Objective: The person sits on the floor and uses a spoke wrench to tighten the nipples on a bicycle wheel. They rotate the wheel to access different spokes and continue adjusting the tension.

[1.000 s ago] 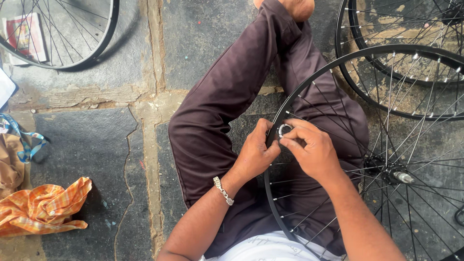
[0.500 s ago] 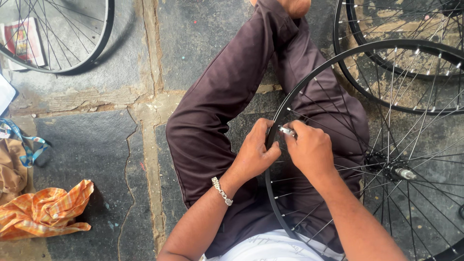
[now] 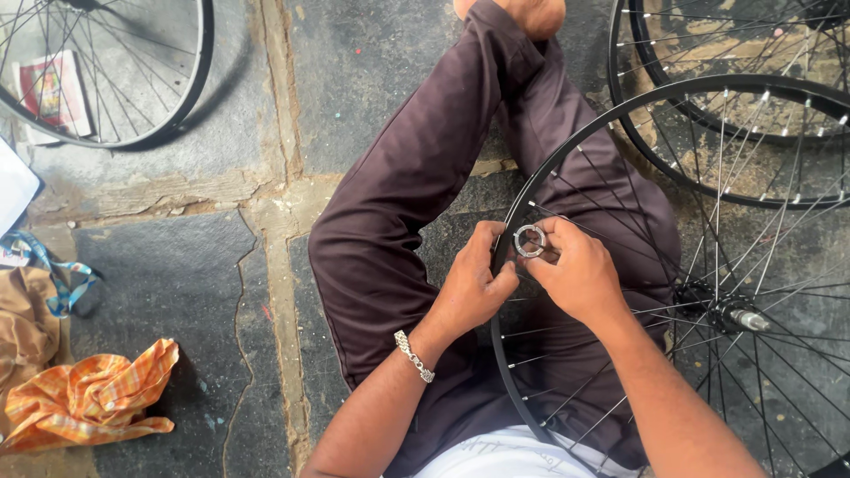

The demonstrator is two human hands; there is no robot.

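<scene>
The person sits on the stone floor (image 3: 177, 292) with a black bicycle wheel (image 3: 620, 133) lying across the lap, its rim crossing the dark trousers (image 3: 398, 221) and its hub (image 3: 730, 312) off to the right side; both hands meet at the left arc of the rim. The left hand (image 3: 469, 288), with a metal bracelet (image 3: 414, 356) at the wrist, has its fingers curled closed around the rim itself, steadying it; the right hand (image 3: 575, 274) pinches a small round metal spoke tool (image 3: 530, 241) between thumb and fingers, set against the rim where a spoke ends.

The wheel looks light for its span but awkward; the rim is stiff and smooth, probably a little slick under a bare palm, so the firm place to hold it is the rim close to the working spot, as the left hand does; the thin spokes would likely flex and bite into fingers if used as a handle. The ring tool is small, hard and shiny, easy to let slip; a pinch on its outer edge seems the surest hold.

At least 2 more wheels (image 3: 735, 53) lie at upper right and 1 wheel (image 3: 115, 71) at upper left; an orange checked cloth (image 3: 88, 398) lies crumpled at lower left.
</scene>
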